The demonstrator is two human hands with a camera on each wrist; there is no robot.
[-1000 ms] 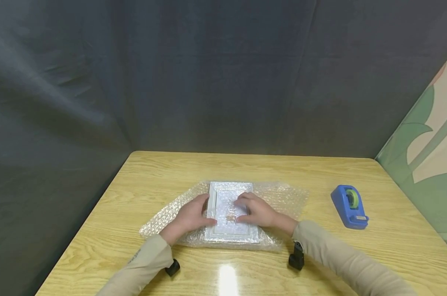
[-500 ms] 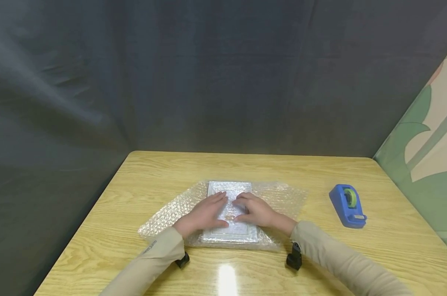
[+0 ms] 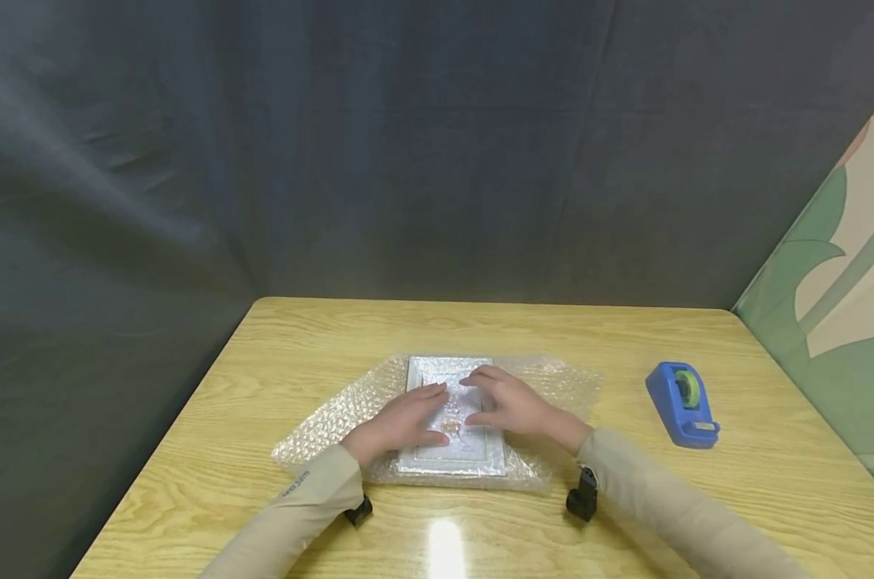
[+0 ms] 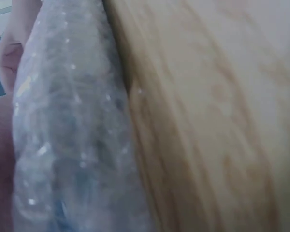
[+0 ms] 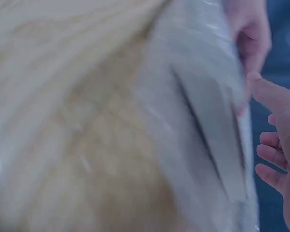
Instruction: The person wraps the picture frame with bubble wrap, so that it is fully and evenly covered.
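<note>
A picture frame with a pale border lies under a layer of clear bubble wrap on the table. My left hand rests on the wrapped frame's left half, its fingers pointing toward the right. Over the right half is my right hand, thumb and fingers spread and holding nothing. In the right wrist view the right hand stands slightly apart from the wrapped edge, where the frame's side shows through. Bubble wrap fills much of the left wrist view; most of the left hand's fingers are hidden there.
A blue tape dispenser with a green roll stands on the right of the wooden table. Loose wrap spreads past both sides of the frame. A dark curtain hangs behind the table.
My left hand has moved right from the frame's left edge onto its top. The right hand has shifted slightly right, off the spot where it lay. Frame and wrap stay in place.
</note>
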